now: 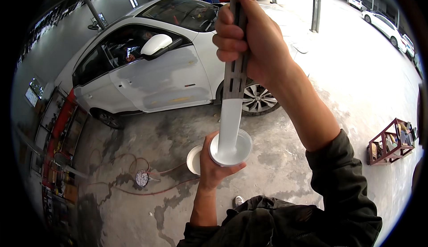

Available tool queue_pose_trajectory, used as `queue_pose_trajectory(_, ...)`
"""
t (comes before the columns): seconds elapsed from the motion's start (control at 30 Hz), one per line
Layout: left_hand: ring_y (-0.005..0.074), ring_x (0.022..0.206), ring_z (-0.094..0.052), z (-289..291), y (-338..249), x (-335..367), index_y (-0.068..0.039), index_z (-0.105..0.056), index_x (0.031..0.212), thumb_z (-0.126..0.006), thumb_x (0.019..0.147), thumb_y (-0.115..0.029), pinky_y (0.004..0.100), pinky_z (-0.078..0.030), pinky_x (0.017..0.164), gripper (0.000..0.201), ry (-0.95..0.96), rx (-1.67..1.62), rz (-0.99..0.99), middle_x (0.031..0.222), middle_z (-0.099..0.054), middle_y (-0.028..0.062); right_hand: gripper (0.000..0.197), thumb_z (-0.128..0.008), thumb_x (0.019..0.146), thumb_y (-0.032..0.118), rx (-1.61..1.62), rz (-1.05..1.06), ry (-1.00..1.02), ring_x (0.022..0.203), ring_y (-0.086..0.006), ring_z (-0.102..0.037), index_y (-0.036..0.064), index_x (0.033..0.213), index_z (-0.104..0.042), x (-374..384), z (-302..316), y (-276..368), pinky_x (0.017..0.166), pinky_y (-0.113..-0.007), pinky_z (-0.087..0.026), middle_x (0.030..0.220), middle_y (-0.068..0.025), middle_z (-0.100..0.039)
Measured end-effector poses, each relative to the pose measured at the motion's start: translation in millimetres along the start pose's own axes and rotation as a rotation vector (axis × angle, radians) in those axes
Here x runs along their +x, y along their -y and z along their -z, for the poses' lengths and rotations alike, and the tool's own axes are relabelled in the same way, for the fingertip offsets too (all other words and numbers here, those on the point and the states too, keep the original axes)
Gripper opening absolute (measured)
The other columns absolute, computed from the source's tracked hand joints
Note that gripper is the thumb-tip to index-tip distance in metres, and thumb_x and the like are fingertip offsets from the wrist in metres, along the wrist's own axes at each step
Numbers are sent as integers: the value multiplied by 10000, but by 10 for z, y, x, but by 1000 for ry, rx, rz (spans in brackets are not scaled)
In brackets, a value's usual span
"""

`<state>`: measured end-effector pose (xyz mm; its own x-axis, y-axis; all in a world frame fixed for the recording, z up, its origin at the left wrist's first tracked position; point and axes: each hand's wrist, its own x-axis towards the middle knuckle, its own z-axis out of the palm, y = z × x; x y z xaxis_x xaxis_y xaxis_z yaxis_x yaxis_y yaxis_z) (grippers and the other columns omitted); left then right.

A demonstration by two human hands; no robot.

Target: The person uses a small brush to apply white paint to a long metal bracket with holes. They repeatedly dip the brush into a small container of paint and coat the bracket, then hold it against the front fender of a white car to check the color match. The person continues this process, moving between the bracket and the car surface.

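Observation:
My right hand (263, 37) is raised in front of me, its fingers wrapped round a flat grey slotted stirring stick (235, 80) with the thumb along its upper part. Light grey paint coats the stick's lower length, which slants down into a clear paint cup (248, 143). Below, my left hand (211, 169) grips this cup from the left and underneath. Pale paint (232, 152) shows inside; the stick's lower tip cannot be made out against it.
A white car (174, 80) with grey patches on its door stands ahead. A white bucket (194, 160), a small tub (141, 178) and a reddish hose (133, 193) lie on the concrete floor. A maroon cart (384, 151) stands right; shelving (55, 135) lines the left.

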<state>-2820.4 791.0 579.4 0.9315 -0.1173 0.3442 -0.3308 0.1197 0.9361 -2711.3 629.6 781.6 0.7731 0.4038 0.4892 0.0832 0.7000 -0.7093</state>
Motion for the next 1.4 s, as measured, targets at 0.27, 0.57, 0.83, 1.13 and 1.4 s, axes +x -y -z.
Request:
queue_pose_trajectory(0.27, 179, 1103, -565, -17, 106, -55, -31, -472, 1315, -937, 558, -193, 350, -459, 972, 903, 22, -79, -32, 1183, -581, 67, 719, -246, 1035, 623, -295, -214, 310, 442, -96, -419, 44, 685, -489, -591, -139, -482, 420, -245, -344, 540, -22, -448)
queue_pose_trajectory(0.57, 178, 1173, -541, -187, 153, -120, -22, -450, 1363, -917, 613, -138, 337, -425, 1028, 891, 0, -187, -13, 1258, -554, 91, 647, -272, 1029, 619, -253, -5, 189, 425, -111, -313, 61, 750, -443, -796, -68, -461, 392, -260, -275, 537, -8, -351)
queue_pose_trajectory(0.83, 178, 1204, -540, -313, 284, -185, -74, -441, 1387, -929, 651, -162, 334, -438, 1032, 887, -59, -164, -42, 1290, -552, 75, 644, -265, 1022, 646, -221, 75, -3, 419, -104, -298, 90, 736, -418, -912, 129, -541, 385, -264, -264, 524, 6, -344)
queue_pose_trajectory(1.13, 198, 1236, -542, -334, 397, -172, -68, -425, 1396, -921, 674, -184, 356, -447, 1039, 884, -86, -57, -93, 1325, -551, 106, 563, -307, 1063, 535, -267, 11, -42, 408, -107, -321, 82, 752, -431, -957, 177, -771, 377, -272, -270, 529, -15, -395)
queue_pose_trajectory(1.4, 217, 1184, -567, -328, 508, -33, -19, -423, 1370, -933, 653, -147, 354, -475, 1003, 890, -76, -132, -105, 1300, -547, 126, 605, -318, 1044, 581, -514, 50, 46, 424, -108, -360, 73, 740, -442, -965, 220, -759, 403, -255, -299, 533, -16, -389)
